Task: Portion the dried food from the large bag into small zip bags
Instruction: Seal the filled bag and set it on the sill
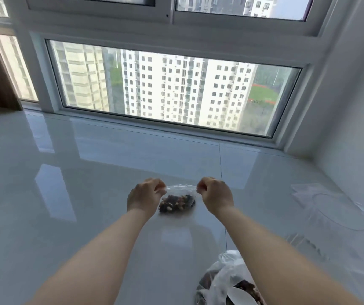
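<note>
left hand (142, 195): pinching left top corner of small zip bag (177, 198) | right hand (215, 194): pinching its right top corner | small zip bag: stretched between the hands, dried food in its bottom resting on glossy white floor (88, 183) | large bag (227, 280): near right forearm, at bottom edge | empty clear bags (330, 205): well right
</note>
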